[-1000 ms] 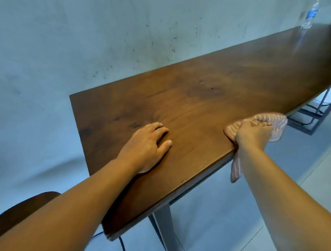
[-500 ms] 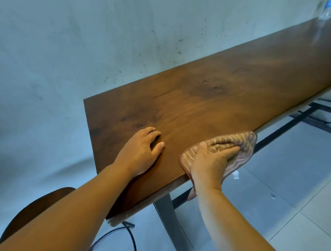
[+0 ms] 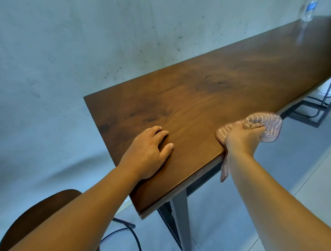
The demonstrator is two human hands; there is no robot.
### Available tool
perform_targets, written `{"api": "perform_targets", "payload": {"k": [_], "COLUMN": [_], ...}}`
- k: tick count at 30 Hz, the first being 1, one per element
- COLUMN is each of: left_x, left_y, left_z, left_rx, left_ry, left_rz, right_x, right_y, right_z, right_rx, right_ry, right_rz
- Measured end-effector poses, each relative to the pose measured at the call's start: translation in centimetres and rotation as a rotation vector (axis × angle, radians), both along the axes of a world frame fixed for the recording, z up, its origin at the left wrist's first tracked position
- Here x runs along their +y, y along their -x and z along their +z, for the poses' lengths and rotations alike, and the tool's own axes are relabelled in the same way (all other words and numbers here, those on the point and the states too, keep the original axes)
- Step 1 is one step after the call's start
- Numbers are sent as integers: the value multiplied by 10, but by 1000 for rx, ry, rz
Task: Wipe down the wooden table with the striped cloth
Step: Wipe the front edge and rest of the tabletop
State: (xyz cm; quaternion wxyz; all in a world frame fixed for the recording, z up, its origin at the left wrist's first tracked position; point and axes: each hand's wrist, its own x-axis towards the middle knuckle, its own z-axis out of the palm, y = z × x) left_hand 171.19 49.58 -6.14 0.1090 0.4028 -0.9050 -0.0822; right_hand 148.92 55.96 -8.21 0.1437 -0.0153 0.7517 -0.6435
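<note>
- In half a second my right hand (image 3: 241, 140) swept the striped cloth (image 3: 267, 126) rightward along the near edge of the wooden surface (image 3: 207, 95), fingers clenched on it; that edge strip seemed the pass under way.
- My left hand (image 3: 147, 151) stayed flat on the wood, fingers released.
- My right fingertips were buried in cloth; a water bottle (image 3: 310, 6) far right was blurred.

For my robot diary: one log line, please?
left hand flat on wooden table | right hand grips striped cloth at near edge
</note>
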Motion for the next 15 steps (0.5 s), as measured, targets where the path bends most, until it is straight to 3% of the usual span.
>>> {"api": "perform_targets", "payload": {"k": [8,15], "left_x": [-7,-44], "left_y": [-2,-42], "left_z": [-6,8], "left_rx": [83,-65], "left_ry": [-3,25], "left_rz": [-60,-225], "right_x": [32,24], "right_y": [-162,-152], "right_z": [-10,-8], "right_rx": [6,-34], "right_ry": [-14,-54], "right_rz": [89,54]}}
